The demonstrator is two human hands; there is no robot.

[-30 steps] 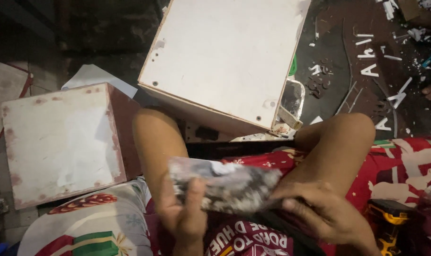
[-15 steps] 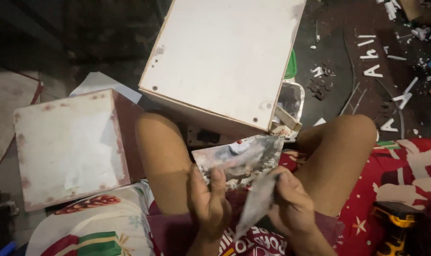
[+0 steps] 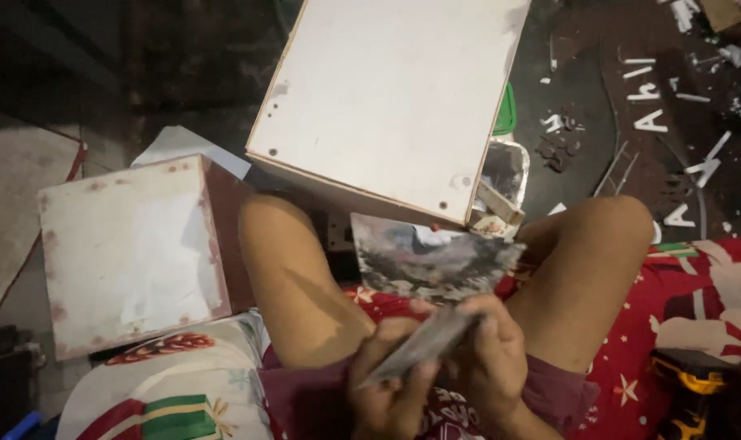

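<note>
The person sits on a dark, dusty floor (image 3: 582, 175) strewn with small white scraps and cut-out shapes (image 3: 655, 122) at the upper right; the room around is dim. A red cloth patterned with white stars (image 3: 688, 326) lies under the bare right knee (image 3: 607, 244), and a white cushion with red and green stripes (image 3: 159, 391) lies beside the left thigh.

Low in the middle, the left hand (image 3: 391, 383) and the right hand (image 3: 493, 358) meet, the fingers of both clamped on a thin grey strip of sheet material (image 3: 423, 346). Just above them, between the knees, a larger worn, grey-smeared flat sheet (image 3: 427, 257) stands out, seemingly held from below.

Past the knees a large white board with a pale wooden edge (image 3: 395, 98) fills the view and hides the floor behind it. A smaller white box with dark red sides (image 3: 130, 248) sits to the left, near the left knee. A yellow and black power tool (image 3: 688, 391) lies at the lower right.
</note>
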